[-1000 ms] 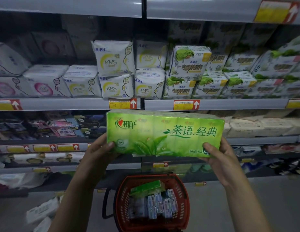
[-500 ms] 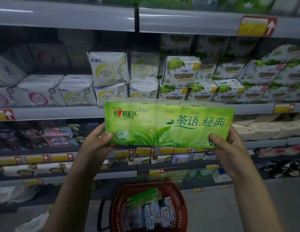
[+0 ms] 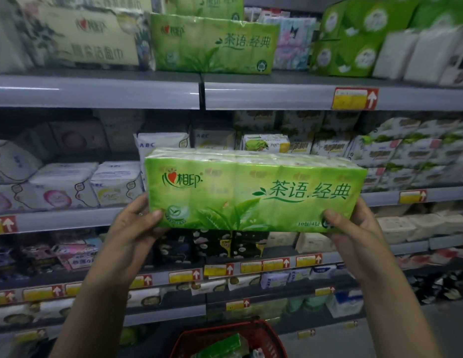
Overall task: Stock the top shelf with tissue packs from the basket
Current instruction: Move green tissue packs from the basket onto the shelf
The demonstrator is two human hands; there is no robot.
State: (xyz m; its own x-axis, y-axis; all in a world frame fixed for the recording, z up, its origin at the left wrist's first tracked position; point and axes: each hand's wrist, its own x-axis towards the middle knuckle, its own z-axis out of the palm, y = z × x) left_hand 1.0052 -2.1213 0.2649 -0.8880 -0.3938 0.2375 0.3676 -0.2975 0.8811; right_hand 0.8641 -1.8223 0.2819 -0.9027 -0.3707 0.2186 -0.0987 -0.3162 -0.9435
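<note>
I hold a long green tissue pack [image 3: 253,192] level in front of the second shelf. My left hand [image 3: 133,223] grips its lower left end, thumb on the front face. My right hand [image 3: 354,228] grips its lower right end the same way. Above, the top shelf [image 3: 96,90] carries a matching green tissue pack [image 3: 212,42] standing near the middle. The red basket [image 3: 261,332] sits on the floor below my arms, with a green pack inside it partly cut off by the frame.
A beige tissue pack [image 3: 91,37] stands left of the shelved green one, and green and white bundles [image 3: 354,40] stand to its right. The lower shelves hold white hygiene packs [image 3: 65,184]. Yellow price tags [image 3: 354,98] line the shelf edges.
Both hands have raised the green pack from below the second shelf's edge to in front of it. The view has tilted up, so the top shelf shows and the basket slid to the bottom edge.
</note>
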